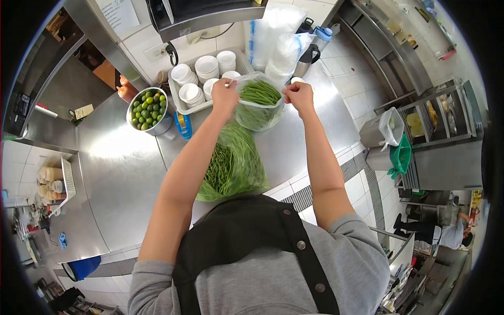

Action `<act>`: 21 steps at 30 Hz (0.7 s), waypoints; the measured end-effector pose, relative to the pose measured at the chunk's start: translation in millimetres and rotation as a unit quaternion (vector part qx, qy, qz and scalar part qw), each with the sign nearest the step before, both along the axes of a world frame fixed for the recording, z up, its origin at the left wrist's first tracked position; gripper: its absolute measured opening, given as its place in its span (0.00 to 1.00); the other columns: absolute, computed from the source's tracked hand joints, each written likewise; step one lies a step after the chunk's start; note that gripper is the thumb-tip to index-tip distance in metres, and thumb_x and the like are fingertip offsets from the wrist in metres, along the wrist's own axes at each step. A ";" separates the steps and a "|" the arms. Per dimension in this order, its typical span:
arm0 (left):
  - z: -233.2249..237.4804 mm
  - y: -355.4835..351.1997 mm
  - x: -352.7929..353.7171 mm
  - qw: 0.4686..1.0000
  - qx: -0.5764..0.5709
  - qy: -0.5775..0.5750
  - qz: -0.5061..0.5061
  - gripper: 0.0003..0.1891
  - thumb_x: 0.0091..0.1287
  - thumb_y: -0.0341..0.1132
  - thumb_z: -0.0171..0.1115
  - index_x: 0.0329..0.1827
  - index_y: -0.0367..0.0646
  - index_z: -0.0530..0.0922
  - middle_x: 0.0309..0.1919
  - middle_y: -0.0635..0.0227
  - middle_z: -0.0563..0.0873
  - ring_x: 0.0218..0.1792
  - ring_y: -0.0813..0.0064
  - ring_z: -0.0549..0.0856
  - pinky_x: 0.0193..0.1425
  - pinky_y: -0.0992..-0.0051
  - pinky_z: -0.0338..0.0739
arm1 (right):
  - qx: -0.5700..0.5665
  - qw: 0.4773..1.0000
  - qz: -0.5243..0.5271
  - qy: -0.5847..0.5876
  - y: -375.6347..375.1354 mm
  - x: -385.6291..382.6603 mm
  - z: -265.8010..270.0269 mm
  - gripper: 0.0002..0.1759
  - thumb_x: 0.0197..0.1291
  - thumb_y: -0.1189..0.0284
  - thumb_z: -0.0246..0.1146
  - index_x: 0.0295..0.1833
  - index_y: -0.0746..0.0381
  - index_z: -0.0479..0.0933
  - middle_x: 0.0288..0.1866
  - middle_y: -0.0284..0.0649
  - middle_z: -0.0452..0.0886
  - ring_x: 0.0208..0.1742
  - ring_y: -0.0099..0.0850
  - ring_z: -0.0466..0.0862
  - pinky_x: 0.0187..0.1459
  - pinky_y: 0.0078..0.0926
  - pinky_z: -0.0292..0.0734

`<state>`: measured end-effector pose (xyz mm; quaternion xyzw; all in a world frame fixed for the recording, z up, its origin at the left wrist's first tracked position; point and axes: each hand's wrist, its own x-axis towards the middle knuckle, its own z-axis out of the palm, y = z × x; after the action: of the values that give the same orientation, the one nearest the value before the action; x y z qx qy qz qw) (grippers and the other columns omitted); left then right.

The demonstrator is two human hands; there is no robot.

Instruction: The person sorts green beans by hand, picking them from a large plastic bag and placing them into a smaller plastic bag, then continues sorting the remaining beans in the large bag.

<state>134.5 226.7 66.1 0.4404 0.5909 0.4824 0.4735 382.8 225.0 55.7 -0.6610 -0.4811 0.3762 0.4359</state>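
A small clear plastic bag [260, 116] with green beans [259, 92] inside stands upright on the steel counter, its mouth spread wide. My left hand [224, 96] pinches the left side of its rim. On the opposite side, my right hand [300, 96] is closed with thumb and fingers on the rim. Nearer my body lies a large green-tinted plastic bag [245, 163], full of thin green beans and partly behind my left forearm.
Left of the bags are a pot of limes [148, 109], a blue tape dispenser [182, 125] and a tray [184, 107] of stacked white cups. Rolls of plastic bags [283, 55] and a dark-handled jug [307, 61] stand behind. Another person [449, 234] is at far right.
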 end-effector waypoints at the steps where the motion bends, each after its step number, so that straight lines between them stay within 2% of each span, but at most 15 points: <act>1: -1.2 3.4 -1.7 1.000 -0.012 -0.007 -0.001 0.09 0.73 0.32 0.64 0.43 0.34 0.84 0.18 0.63 0.81 0.14 0.75 0.78 0.19 0.70 0.65 | 0.012 1.000 0.003 -0.014 2.9 0.6 3.5 0.05 0.55 0.81 0.72 0.34 0.70 0.82 0.24 0.39 0.84 0.21 0.25 0.83 0.26 0.24 0.80; 4: 13.4 -2.4 0.1 1.000 0.021 -0.010 0.010 0.09 0.73 0.31 0.63 0.41 0.32 0.84 0.18 0.63 0.81 0.14 0.76 0.77 0.18 0.70 0.65 | 0.040 0.998 0.012 -0.037 1.7 -3.8 18.6 0.05 0.54 0.81 0.71 0.32 0.70 0.82 0.23 0.39 0.84 0.21 0.25 0.84 0.26 0.25 0.79; 8: 13.6 1.4 3.3 0.999 0.029 -0.032 0.018 0.10 0.73 0.34 0.63 0.45 0.35 0.82 0.17 0.70 0.77 0.16 0.79 0.75 0.19 0.75 0.70 | 0.064 0.997 -0.011 -0.043 -0.6 -11.1 23.1 0.04 0.53 0.80 0.70 0.32 0.69 0.82 0.23 0.39 0.84 0.21 0.26 0.84 0.26 0.24 0.78; 11: -8.2 11.7 -0.8 0.997 -0.043 -0.061 0.004 0.10 0.73 0.35 0.64 0.47 0.36 0.80 0.21 0.69 0.79 0.17 0.79 0.76 0.21 0.77 0.74 | 0.146 0.962 -0.005 -0.229 11.7 7.5 -16.4 0.06 0.52 0.77 0.71 0.31 0.68 0.82 0.22 0.38 0.83 0.25 0.25 0.85 0.26 0.23 0.78; 14: -5.5 6.2 -7.4 0.996 -0.051 -0.076 -0.009 0.13 0.71 0.36 0.67 0.48 0.36 0.78 0.26 0.67 0.81 0.20 0.77 0.79 0.24 0.77 0.79 | 0.055 0.993 -0.010 -0.104 5.3 9.2 -3.9 0.11 0.49 0.75 0.75 0.37 0.68 0.82 0.29 0.40 0.84 0.30 0.27 0.85 0.29 0.24 0.81; 17: 11.4 -3.6 -8.6 0.992 -0.089 -0.069 -0.050 0.18 0.68 0.35 0.71 0.53 0.35 0.74 0.32 0.63 0.84 0.25 0.74 0.84 0.27 0.76 0.83 | 0.012 1.000 0.015 -0.016 -5.2 1.3 12.9 0.19 0.48 0.74 0.76 0.47 0.68 0.81 0.37 0.42 0.84 0.34 0.30 0.86 0.32 0.26 0.84; 18: 11.3 -5.6 -8.5 0.990 -0.094 -0.079 -0.075 0.19 0.68 0.34 0.71 0.54 0.34 0.73 0.34 0.61 0.84 0.26 0.73 0.85 0.28 0.76 0.84 | -0.018 0.996 0.023 -0.080 -10.2 -4.6 24.0 0.24 0.49 0.77 0.76 0.53 0.69 0.79 0.43 0.43 0.82 0.35 0.30 0.85 0.34 0.28 0.85; 21: 9.6 -13.9 -11.4 0.979 -0.101 -0.109 -0.138 0.23 0.67 0.31 0.71 0.59 0.33 0.69 0.39 0.57 0.85 0.29 0.69 0.87 0.31 0.75 0.85 | -0.057 0.993 0.096 0.025 -4.1 0.1 5.8 0.22 0.50 0.78 0.75 0.52 0.68 0.80 0.40 0.40 0.82 0.35 0.28 0.84 0.35 0.27 0.84</act>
<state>123.0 212.8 75.7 0.4125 0.5149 0.3955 0.6390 382.9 220.9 61.5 -0.6263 -0.5088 0.4595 0.3712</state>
